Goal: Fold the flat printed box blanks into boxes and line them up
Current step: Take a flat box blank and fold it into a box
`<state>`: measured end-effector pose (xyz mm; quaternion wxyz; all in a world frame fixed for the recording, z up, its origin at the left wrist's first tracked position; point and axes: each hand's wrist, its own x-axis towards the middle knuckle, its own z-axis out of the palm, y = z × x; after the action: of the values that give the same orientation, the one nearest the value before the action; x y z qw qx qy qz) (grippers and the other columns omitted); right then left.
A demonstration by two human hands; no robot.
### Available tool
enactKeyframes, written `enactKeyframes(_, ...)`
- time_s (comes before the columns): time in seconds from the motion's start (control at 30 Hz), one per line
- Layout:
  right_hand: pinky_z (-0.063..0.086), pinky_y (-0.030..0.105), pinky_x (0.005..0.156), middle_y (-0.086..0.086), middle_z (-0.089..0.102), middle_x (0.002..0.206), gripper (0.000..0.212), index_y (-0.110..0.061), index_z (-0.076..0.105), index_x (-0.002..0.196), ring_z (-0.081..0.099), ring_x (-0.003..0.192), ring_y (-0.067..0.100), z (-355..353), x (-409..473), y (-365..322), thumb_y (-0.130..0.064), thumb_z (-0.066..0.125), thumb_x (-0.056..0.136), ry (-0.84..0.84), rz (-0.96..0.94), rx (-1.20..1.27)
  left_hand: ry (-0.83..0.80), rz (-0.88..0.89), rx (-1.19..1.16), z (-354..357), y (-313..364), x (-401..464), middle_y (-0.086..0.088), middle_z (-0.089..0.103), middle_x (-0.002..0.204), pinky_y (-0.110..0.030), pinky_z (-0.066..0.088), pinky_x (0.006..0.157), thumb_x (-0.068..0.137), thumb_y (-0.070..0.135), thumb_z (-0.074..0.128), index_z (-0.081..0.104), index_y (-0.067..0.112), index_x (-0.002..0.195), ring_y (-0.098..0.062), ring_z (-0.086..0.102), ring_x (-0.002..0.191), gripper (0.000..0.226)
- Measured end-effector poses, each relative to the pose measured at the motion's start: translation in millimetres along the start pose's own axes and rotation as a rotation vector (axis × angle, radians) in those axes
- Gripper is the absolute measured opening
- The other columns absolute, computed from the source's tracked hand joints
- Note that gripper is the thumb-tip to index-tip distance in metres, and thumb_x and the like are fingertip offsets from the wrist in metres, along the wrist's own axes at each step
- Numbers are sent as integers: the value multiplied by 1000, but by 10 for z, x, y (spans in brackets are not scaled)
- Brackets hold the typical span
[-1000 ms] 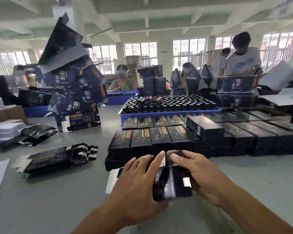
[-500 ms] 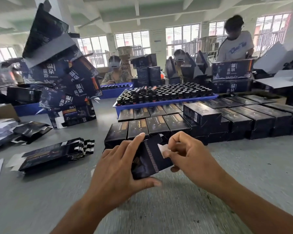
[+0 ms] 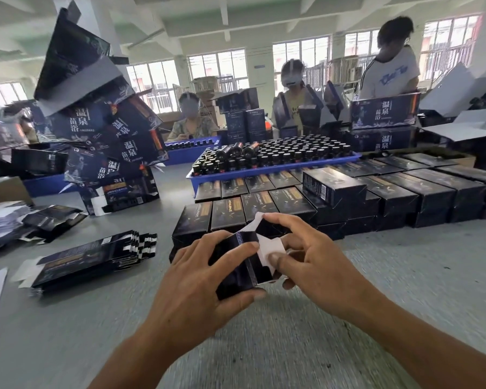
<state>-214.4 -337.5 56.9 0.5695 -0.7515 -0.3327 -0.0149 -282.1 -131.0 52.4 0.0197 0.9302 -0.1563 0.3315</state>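
Up close, left hand point(image 3: 197, 279) grips box point(image 3: 237, 272), right hand point(image 3: 312, 256) fingers point(image 3: 275, 259) seemingly pinching its white flap point(image 3: 268, 247)

The box point(image 3: 237, 265) is glossy dark printed card, its flaps point(image 3: 267, 249) plain matt white inside. The blanks point(image 3: 90, 256) and folded boxes point(image 3: 390, 192) share that sheen. The table point(image 3: 404, 276) looks matt grey, faintly textured. The tray point(image 3: 264, 172) is smooth blue plastic, holding shiny dark bottles point(image 3: 278, 154)
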Motion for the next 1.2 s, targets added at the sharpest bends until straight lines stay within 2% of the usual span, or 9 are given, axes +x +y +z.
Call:
enactKeyframes(0.13,57,21,61,-19,72,100,62,-54,39,138,73,79,10,20,-20,-10,-13,63,98,34,-11,-4,2,-41,-72,-11,22,-5,-1,55,136,-34,43,90,81,71,53,50,37,133,-23,60,112,62)
enactKeyframes(0.37,62,28,69,-16,72,86,32,-43,66,119,72,77,7,15,-30,-8,-19,60,100,38,-54,-180,-3,-43,-63,-12,27,-8,-1,53,139,-36,43,93,81,72,54,41,36,144,-23,59,116,74)
enactKeyframes(0.5,61,29,71,-19,73,92,31,-47,64,123,71,83,7,-9,-21,-1,-31,63,97,-23,-36,-157,-2,-28,-43,-1,8,-18,-4,51,138,-44,53,90,77,60,70,46,36,141,-27,59,116,72)
enactKeyframes(0.6,54,14,71,-26,70,102,52,-51,52,136,68,95,-3,-68,-24,-18,-50,72,87,-186,-2,-111,8,-57,-65,4,-32,-30,-2,47,137,-46,57,84,71,46,86,49,35,136,-28,59,113,76)
enactKeyframes(0.7,49,3,73,-33,65,107,61,-54,50,136,64,102,-8,-66,-28,-27,-38,78,84,-230,2,-100,31,-69,-68,1,-48,-31,-2,48,137,-43,57,83,70,46,86,51,34,133,-27,59,111,73)
enactKeyframes(0.87,50,9,67,-20,70,88,37,-47,62,120,68,82,-1,42,-46,9,-31,75,89,42,-43,-165,50,-31,-58,16,14,-22,-4,53,135,-40,52,83,74,55,74,52,34,132,-25,60,111,65)
enactKeyframes(1.0,51,8,72,-21,72,102,46,-49,49,118,69,87,-3,105,-65,4,-31,77,86,117,-38,-123,60,-37,-30,50,33,-31,-5,54,136,-43,52,85,70,51,82,52,34,131,-27,60,114,71)
enactKeyframes(1.1,50,8,71,-23,71,98,30,-40,58,105,69,86,-2,118,-61,13,-26,77,87,135,-43,-105,80,-41,-55,47,32,-28,-4,52,138,-44,54,87,70,50,83,49,33,136,-26,59,115,76)
enactKeyframes(1.2,51,9,74,-28,69,101,28,-36,67,111,66,95,-6,129,-76,-9,-18,72,91,67,-45,-100,104,-44,-82,47,29,-30,4,47,142,-39,51,92,72,51,82,40,29,147,-18,52,121,88)
